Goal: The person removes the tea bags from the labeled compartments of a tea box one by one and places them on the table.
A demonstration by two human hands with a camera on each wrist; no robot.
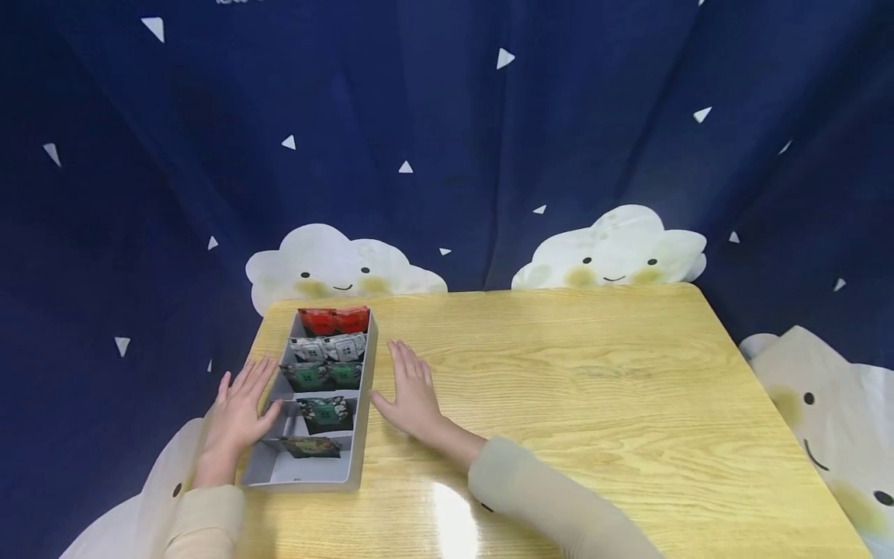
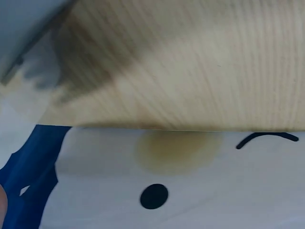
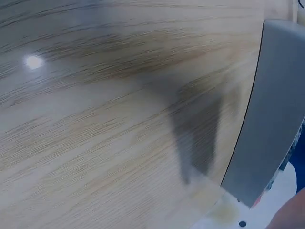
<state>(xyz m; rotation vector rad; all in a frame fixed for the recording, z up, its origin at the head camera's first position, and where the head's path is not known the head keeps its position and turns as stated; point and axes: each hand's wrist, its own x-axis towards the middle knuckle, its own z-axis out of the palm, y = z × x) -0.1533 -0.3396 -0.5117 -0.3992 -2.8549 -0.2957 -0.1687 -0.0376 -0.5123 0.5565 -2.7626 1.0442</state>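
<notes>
A grey divided box (image 1: 364, 423) stands at the left of the table, seen in the head view. Red sachets (image 1: 334, 320) fill its far compartment, with white sachets (image 1: 328, 348) and green sachets (image 1: 323, 376) in the rows before them. Nearer lie a dark green patterned sachet (image 1: 326, 414) and one more dark sachet (image 1: 311, 447). My left hand (image 1: 239, 411) is at the box's left side, fingers straight, thumb over the rim. Beside the right wall my right hand (image 1: 414, 400) extends its fingers forward, thumb tip close to the wall. Neither hand grips anything.
The wooden table (image 1: 559, 388) stretches away to the right of the box. Behind it hangs a dark blue curtain (image 1: 447, 116) with white triangles and smiling clouds. In the right wrist view the box's grey side wall (image 3: 267, 109) rises at the right.
</notes>
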